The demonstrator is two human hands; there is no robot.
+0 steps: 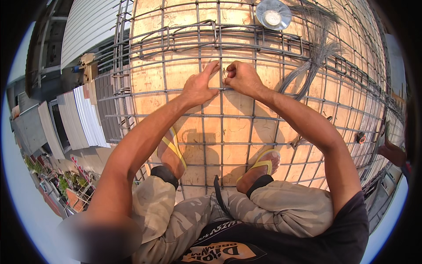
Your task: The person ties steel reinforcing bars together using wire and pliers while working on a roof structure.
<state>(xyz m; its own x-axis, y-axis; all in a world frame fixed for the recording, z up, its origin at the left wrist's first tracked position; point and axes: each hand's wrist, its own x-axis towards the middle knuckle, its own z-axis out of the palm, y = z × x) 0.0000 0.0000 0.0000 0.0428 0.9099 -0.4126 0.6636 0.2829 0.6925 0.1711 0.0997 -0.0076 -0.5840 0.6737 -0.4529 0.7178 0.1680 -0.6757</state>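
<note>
My left hand (198,89) is above a steel rebar grid (222,117), its thumb and fingers apart with nothing visible between them. Just to its right, my right hand (247,80) has its fingers pinched together on what looks like a short, thin tie wire (224,72). Both hands are over a crossing of the bars, a little nearer to me than a long cage of bars with bent stirrups (215,33). Beyond my right forearm, a loose bundle of tie wire (317,53) is draped over the bars.
Plywood (235,127) lies under the grid, and my sandalled feet (263,167) stand among the bars. A clear round container (273,16) sits at the far side. A small orange-black round object (361,138) lies at right, near another person's arm (391,152). Lower roofs (81,114) show beyond the left edge.
</note>
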